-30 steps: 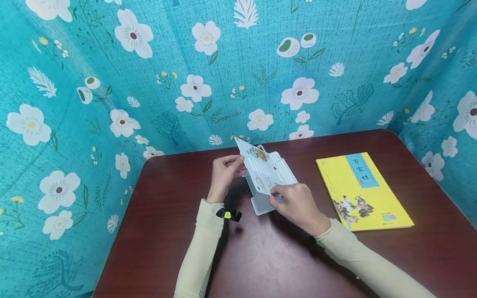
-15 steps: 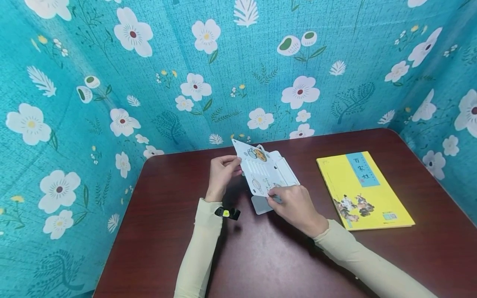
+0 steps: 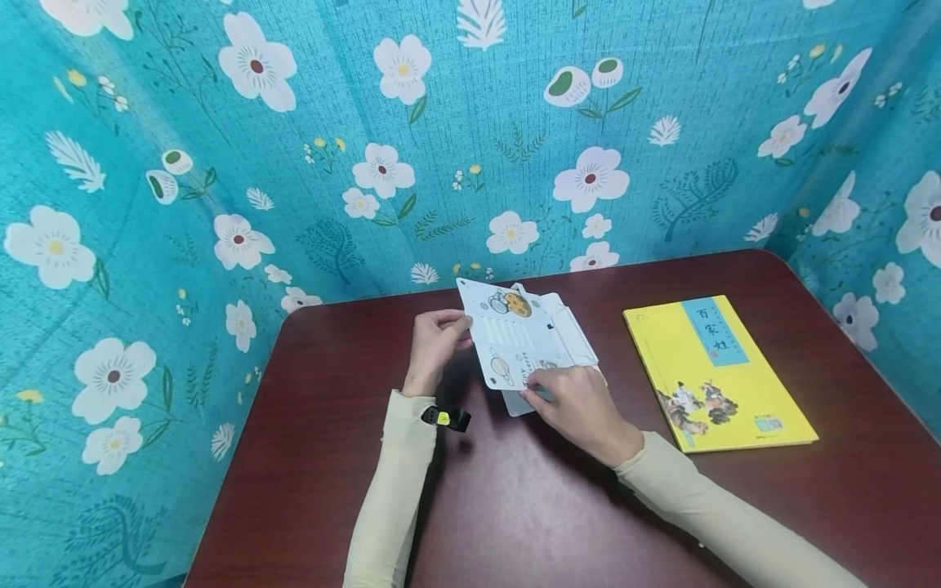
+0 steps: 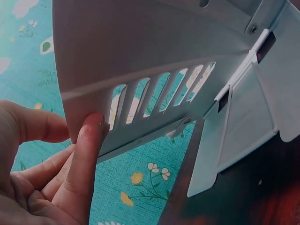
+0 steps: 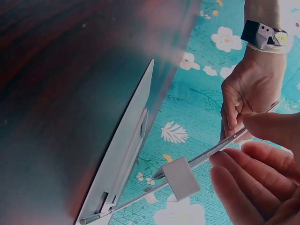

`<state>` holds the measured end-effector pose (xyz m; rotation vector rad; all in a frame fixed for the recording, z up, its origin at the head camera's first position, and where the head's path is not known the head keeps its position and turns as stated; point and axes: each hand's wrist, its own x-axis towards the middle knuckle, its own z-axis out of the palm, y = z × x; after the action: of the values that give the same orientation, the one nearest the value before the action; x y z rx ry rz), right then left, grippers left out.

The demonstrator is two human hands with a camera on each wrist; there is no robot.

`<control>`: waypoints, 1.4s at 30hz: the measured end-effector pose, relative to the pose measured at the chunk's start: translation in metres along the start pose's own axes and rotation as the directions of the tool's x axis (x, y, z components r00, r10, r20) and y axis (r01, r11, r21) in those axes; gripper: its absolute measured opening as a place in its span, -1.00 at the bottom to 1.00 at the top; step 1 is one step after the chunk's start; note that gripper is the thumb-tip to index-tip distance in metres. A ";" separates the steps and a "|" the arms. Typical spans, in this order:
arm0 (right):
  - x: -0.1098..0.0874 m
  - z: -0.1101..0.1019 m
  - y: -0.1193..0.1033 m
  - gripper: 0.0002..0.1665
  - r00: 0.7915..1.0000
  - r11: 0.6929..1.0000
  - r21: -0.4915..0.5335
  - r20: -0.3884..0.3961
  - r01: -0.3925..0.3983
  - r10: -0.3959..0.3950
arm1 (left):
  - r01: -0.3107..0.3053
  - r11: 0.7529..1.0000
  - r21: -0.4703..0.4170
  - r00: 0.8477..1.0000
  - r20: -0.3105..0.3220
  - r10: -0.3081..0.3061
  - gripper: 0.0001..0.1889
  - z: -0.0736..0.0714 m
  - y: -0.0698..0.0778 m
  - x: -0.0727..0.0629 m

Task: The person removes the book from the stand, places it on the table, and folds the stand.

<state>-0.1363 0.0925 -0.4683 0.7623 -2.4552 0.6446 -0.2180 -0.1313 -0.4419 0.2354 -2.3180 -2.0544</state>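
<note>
A white metal folding book stand (image 3: 525, 347) stands on the table, its slotted panel printed with cartoon planets and an astronaut. That panel tilts up at an angle from the hinged base (image 4: 248, 122). My left hand (image 3: 435, 347) pinches the panel's left edge between thumb and fingers, with the slots (image 4: 161, 93) just beside the fingertips in the left wrist view. At the near edge, my right hand (image 3: 584, 408) pinches the panel between thumb and curled fingers. From the right wrist the panel (image 5: 211, 152) appears edge-on, a small square tab (image 5: 180, 178) sticking out from it.
To the right of the stand lies a yellow book (image 3: 720, 376) with a blue title block. The dark red wooden table (image 3: 331, 425) ends at a teal floral curtain (image 3: 441, 122) behind and at both sides. Each wrist wears a black strap.
The panel has swung a little to the left and lower, showing its printed face more fully and covering more of the base's near flap. Both hands moved slightly left with it.
</note>
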 end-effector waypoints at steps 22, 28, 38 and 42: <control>0.000 0.004 -0.001 -0.62 0.988 0.996 0.076 0.150 -0.054 0.042 | 0.046 0.991 0.126 0.999 0.014 -0.048 -0.73 -0.008 -0.019 0.011; -0.001 0.004 -0.003 -0.58 0.978 0.994 0.080 0.200 -0.072 0.055 | 0.057 0.987 0.149 0.998 0.026 -0.061 -0.73 -0.010 -0.022 0.012; -0.002 0.006 -0.005 -0.58 0.971 0.995 0.076 0.236 -0.060 0.040 | 0.079 0.981 0.180 0.995 0.038 -0.087 -0.72 -0.014 -0.028 0.016; -0.003 0.007 -0.006 -0.56 0.970 0.996 0.069 0.238 -0.064 0.045 | 0.081 0.978 0.191 0.995 0.038 -0.090 -0.73 -0.014 -0.030 0.017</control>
<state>-0.1326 0.0856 -0.4740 0.8473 -2.6895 0.7077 -0.2298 -0.1510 -0.4709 0.3015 -2.5773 -1.8933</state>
